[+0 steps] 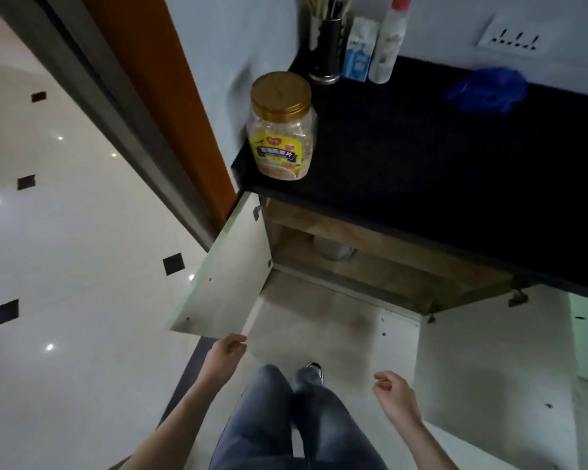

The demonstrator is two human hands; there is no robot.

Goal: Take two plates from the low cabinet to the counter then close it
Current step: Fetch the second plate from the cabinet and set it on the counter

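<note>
The low cabinet under the black counter stands open, with both white doors swung out. My left hand is at the outer edge of the left door, fingers curled, touching or nearly touching it. My right hand hangs free with loosely curled fingers, next to the right door, and holds nothing. Inside the cabinet a pale round shape sits on the wooden shelf; I cannot tell whether it is plates. The rest of the interior is dark or hidden by the counter.
A plastic jar with a gold lid stands at the counter's left corner. A utensil holder, a carton and a white bottle line the back wall. A blue cloth lies at the right. My legs are below.
</note>
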